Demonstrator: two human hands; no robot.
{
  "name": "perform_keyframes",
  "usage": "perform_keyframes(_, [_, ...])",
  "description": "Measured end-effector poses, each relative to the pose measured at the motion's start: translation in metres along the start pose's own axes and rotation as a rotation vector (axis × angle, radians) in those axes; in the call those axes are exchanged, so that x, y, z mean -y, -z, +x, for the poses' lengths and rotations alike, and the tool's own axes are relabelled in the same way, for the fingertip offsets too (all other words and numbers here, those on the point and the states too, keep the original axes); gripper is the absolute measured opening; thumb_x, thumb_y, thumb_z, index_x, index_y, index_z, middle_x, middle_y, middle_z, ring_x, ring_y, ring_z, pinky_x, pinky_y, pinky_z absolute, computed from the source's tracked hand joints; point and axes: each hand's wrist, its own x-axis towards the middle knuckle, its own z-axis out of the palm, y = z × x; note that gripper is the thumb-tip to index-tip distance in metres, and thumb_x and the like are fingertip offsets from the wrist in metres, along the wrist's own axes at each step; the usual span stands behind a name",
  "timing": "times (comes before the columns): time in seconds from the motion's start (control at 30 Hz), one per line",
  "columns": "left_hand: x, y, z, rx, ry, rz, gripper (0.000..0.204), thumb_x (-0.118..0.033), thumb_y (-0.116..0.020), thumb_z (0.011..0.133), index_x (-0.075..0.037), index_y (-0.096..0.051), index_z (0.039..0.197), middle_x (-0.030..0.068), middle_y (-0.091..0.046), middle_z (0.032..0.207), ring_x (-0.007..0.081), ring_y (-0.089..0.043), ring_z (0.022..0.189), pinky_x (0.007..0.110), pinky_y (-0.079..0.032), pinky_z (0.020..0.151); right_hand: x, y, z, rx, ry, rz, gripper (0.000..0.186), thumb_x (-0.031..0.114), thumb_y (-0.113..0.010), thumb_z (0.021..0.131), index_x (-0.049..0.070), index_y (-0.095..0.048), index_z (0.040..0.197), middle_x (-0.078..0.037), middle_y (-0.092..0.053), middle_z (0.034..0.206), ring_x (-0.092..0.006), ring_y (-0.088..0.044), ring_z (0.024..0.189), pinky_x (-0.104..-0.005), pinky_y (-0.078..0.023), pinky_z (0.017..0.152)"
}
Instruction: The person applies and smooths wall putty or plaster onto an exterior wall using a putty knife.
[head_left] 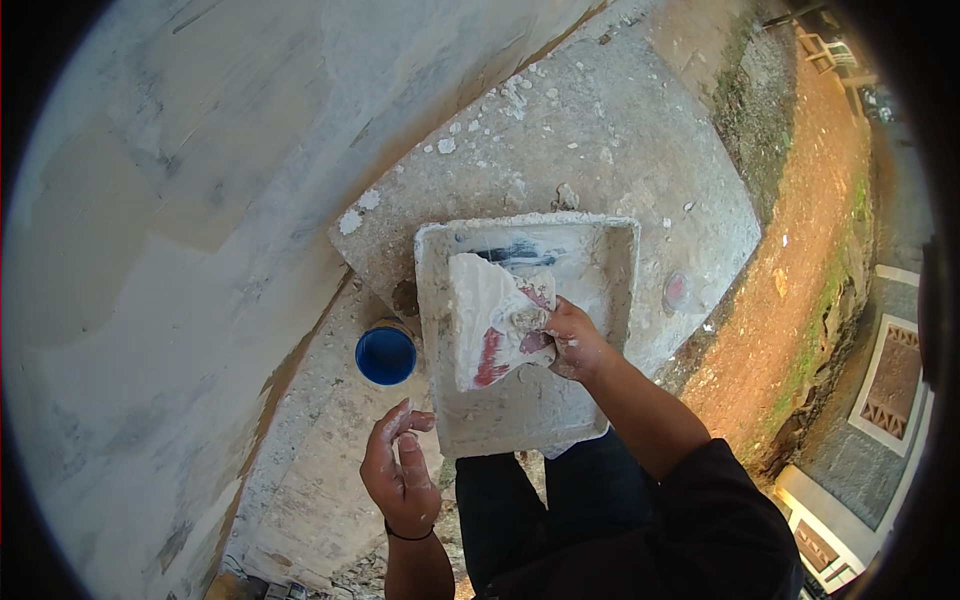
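Note:
My right hand (580,345) grips a wide putty spreader (490,365) by its narrow end, over a rectangular tray (425,330). White putty coats most of the spreader, and a red patch shows through near its lower edge. The tray's walls and bottom are smeared with white, with a dark blue streak at its far end. By the tray's near left side, my left hand (403,470) is empty, its fingers loosely bent and apart, with white smears on the fingertips. What bears the tray's weight is hidden.
A blue, round, open container (386,355) stands left of the tray. Along the left rises a patchy plastered wall (130,280). A flat pale sheet (620,150) spotted with white bits lies on the ground beyond the tray. Further right runs a strip of reddish earth (770,330).

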Motion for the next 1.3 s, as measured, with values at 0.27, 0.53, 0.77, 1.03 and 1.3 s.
perform_keyframes(0.27, [-0.133, 0.029, -0.037, -0.248, -0.206, -0.074, 0.036, -0.023, -0.044, 0.092, 0.006, -0.051, 0.112, 0.0147, -0.061, 0.087, 0.0192, -0.057, 0.079, 0.03, -0.041, 0.07, 0.053, -0.098, -0.096, 0.304, 0.013, 0.028, 0.041, 0.004, -0.062, 0.079, 0.0, -0.049, 0.118, -0.01, -0.06, 0.105, -0.0199, -0.061, 0.092, -0.033, -0.052, 0.078])
perform_keyframes(0.53, [-0.22, 0.1, -0.103, -0.353, -0.374, -0.01, 0.038, -0.023, -0.047, 0.09, 0.007, -0.05, 0.113, 0.0157, -0.061, 0.088, 0.0211, -0.057, 0.082, 0.031, -0.041, 0.071, 0.075, -0.177, -0.192, 0.473, 0.096, -0.074, 0.039, 0.004, -0.063, 0.078, -0.001, -0.051, 0.115, -0.01, -0.062, 0.099, -0.0202, -0.063, 0.086, -0.0338, -0.053, 0.075])
perform_keyframes(0.77, [-0.21, 0.175, -0.135, -0.241, -0.47, -0.111, 0.03, -0.014, -0.047, 0.088, 0.005, -0.053, 0.11, 0.0162, -0.061, 0.09, 0.0212, -0.059, 0.082, 0.03, -0.042, 0.071, 0.016, -0.204, -0.257, 0.443, 0.145, -0.068, 0.046, 0.014, -0.061, 0.079, -0.002, -0.047, 0.12, -0.014, -0.06, 0.107, -0.0276, -0.06, 0.096, -0.042, -0.049, 0.084])
perform_keyframes(1.03, [-0.159, 0.317, -0.173, -0.207, -0.584, -0.07, 0.029, -0.016, -0.046, 0.089, 0.005, -0.053, 0.108, 0.0167, -0.061, 0.089, 0.0221, -0.06, 0.078, 0.03, -0.043, 0.07, -0.122, -0.298, -0.275, 0.332, 0.126, -0.061, 0.042, 0.013, -0.06, 0.079, 0.004, -0.05, 0.118, -0.01, -0.059, 0.107, -0.025, -0.059, 0.097, -0.0402, -0.048, 0.083])
perform_keyframes(1.3, [-0.115, 0.425, -0.254, -0.425, -0.455, -0.013, 0.029, -0.017, -0.046, 0.09, 0.004, -0.055, 0.108, 0.0149, -0.062, 0.089, 0.0216, -0.06, 0.079, 0.03, -0.045, 0.071, -0.222, -0.382, -0.268, 0.476, 0.055, -0.226, 0.032, 0.009, -0.056, 0.082, 0.0, -0.052, 0.112, -0.011, -0.061, 0.102, -0.0238, -0.062, 0.09, -0.0379, -0.052, 0.079])
